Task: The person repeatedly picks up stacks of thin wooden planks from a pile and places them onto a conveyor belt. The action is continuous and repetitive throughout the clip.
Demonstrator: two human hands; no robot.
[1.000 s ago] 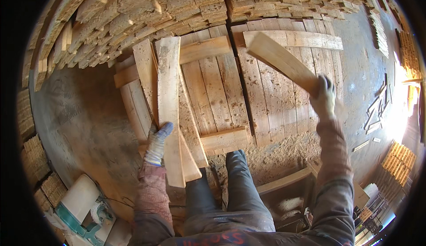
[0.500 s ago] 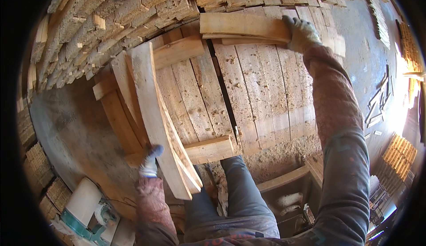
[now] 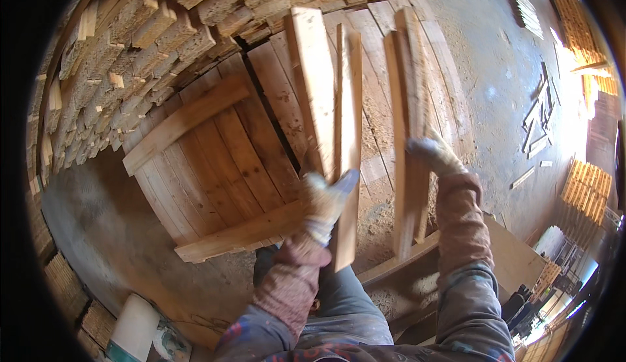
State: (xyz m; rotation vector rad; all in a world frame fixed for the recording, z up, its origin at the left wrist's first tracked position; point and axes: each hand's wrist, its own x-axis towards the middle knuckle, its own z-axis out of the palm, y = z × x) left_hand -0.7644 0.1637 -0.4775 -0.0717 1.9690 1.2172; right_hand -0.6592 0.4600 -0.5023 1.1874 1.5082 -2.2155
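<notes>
Left hand [image 3: 326, 202]: gloved, closed around the lower part of two boards [image 3: 329, 120]; the fingers are wrapped over their near edges, so the grip is tight and full.

Right hand [image 3: 435, 156]: gloved, closed on the side of a plank [image 3: 409, 134] at about its middle; how far the fingers reach round the back cannot be told.

Boards: two pale, rough-sawn lengths are held together, lifted above the pallet [image 3: 215, 166] and pointing away from the person toward the stack [image 3: 117, 68].

Plank: a darker, narrower length is held just right of the boards, roughly parallel to them and apart from them; its near end hangs down toward the sawdust [image 3: 385, 212].

Handling: the wood is judged stiff and fairly light for its length, but top-heavy when gripped near one end. The surfaces look dry and splintery, so slipping is unlikely in gloves. The two boards may slide against each other if the squeeze is eased. A hold nearer the middle is judged steadier, as on the plank.

Pallet: planked and nailed with cross battens, it lies flat below the hands, with sawdust spread over its near right part.

Stack: short cut timber is piled in rows along the far and left sides, touching the pallet's far edge.

Floor [image 3: 502, 75]: grey concrete is seen on the right, with loose slats [image 3: 538, 117] lying well apart from the hands.
</notes>
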